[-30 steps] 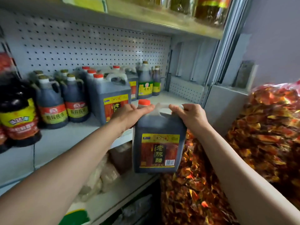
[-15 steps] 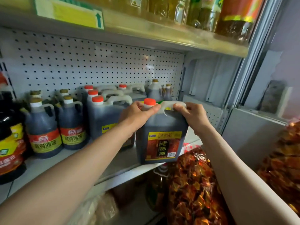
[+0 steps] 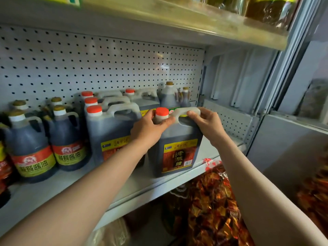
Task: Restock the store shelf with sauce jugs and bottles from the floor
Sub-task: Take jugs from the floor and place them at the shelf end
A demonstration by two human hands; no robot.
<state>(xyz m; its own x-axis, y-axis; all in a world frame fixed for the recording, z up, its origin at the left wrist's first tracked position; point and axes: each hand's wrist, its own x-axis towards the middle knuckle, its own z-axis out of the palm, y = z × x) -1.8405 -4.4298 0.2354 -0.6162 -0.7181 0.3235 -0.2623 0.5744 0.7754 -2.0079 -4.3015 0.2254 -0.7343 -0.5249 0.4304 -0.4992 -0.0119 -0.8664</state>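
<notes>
Up on the smooth grey metal shelf [image 3: 209, 155], a boxy plastic jug [image 3: 177, 148] of dark sauce stands near the front edge, just right of a matching jug [image 3: 113, 134]. Both hands grip its top — the left hand [image 3: 149, 128] wrapped round the neck under the ridged orange cap [image 3: 162, 111], the right hand [image 3: 207, 125] curled over the moulded white handle [image 3: 184, 111].

Grey shelf [image 3: 209, 155] w/ dark sauce jugs [image 3: 110, 132], bottles [image 3: 30, 148].
</notes>
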